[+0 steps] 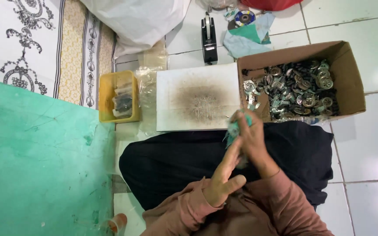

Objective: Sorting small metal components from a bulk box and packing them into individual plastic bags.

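Only one view is given, taken from a camera worn on the head and directed almost straight down, quite near to the lap and the floor. The left hand (224, 181) and right hand (252, 140) are seen low in the centre, and the cardboard box (348, 83) and white board (171, 87) are framed above them.

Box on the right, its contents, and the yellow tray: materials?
Box: plain brown corrugated cardboard by the look, matte, flaps folded open. Parts in it: likely metal, with shiny silver round faces and glints, mixed with dark pieces whose material I cannot tell. Yellow tray: probably moulded plastic, smooth, uniform colour, rounded rim.
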